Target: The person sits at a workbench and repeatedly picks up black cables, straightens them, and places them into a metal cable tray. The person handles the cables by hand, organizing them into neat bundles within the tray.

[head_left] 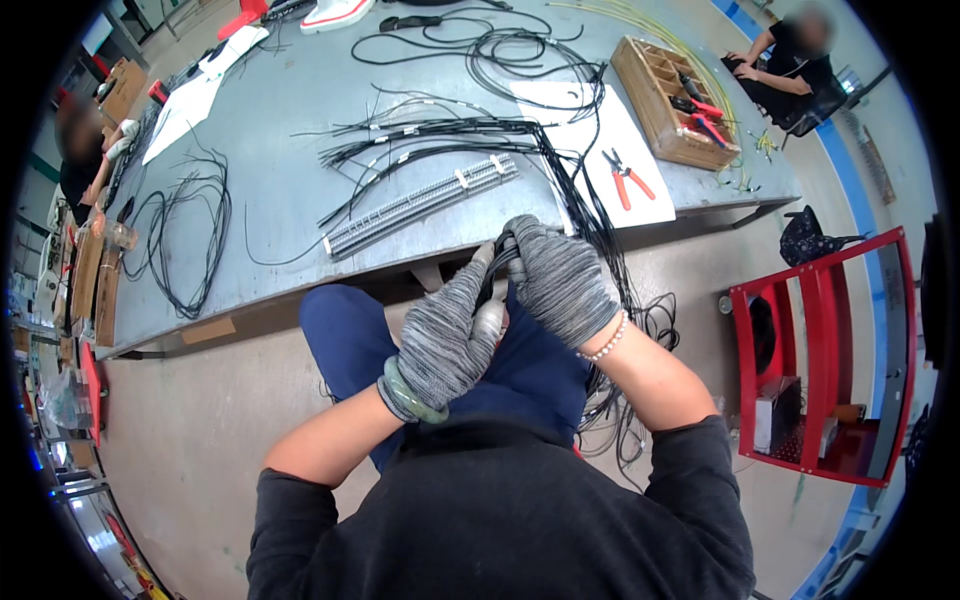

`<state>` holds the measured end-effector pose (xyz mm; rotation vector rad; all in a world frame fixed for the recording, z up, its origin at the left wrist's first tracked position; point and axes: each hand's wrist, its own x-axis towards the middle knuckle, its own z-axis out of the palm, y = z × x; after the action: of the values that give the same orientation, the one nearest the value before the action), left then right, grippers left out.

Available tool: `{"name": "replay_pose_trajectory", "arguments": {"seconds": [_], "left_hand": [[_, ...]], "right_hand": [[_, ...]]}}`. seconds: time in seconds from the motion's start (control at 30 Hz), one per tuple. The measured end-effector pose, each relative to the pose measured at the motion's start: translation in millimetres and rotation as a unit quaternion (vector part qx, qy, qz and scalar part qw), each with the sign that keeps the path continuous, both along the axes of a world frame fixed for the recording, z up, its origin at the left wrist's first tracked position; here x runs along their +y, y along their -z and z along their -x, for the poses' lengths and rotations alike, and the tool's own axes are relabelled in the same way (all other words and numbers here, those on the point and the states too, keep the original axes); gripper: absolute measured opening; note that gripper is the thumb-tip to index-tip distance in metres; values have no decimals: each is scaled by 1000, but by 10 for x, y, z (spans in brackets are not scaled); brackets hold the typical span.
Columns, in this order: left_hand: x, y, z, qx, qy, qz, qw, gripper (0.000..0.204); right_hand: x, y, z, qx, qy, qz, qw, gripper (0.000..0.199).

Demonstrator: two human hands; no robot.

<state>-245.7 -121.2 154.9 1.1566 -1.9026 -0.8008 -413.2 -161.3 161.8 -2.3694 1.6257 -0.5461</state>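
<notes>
- Your left hand (445, 340), in a grey knit glove, sits at the centre of the frame, fingers curled closely around a dark cable (503, 260).
- Your right hand (560, 280), gloved alike, is just right of it, its fingers bent narrowly over the same cable's upper part; the gloves hide most of the cable.
- That cable is at the centre of the frame, between your hands, above your blue trousers (345, 335) and near the edge of the grey table (280, 180).
- At upper centre, you have a black cable bundle (450, 128) spread across the table; its strands drop over the edge just beside your right hand.
- Below that bundle lie grey slotted strips (410, 212) with white bands.
- Right of upper centre, orange-handled pliers (621, 180) rest on a white sheet (645, 211), near a wooden box (637, 115).
- At upper left lies a loose black coil (157, 240).
</notes>
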Motion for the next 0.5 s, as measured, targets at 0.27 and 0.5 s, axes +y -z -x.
{"name": "replay_pose_trajectory", "arguments": {"seconds": [0.27, 0.5], "left_hand": [[-235, 15, -55, -29, -18, 7, 999, 39], [-361, -123, -105, -50, -10, 63, 997, 22]], "right_hand": [[-109, -44, 10, 10, -28, -54, 998, 24], [-35, -110, 25, -18, -72, 12, 997, 34]]}}
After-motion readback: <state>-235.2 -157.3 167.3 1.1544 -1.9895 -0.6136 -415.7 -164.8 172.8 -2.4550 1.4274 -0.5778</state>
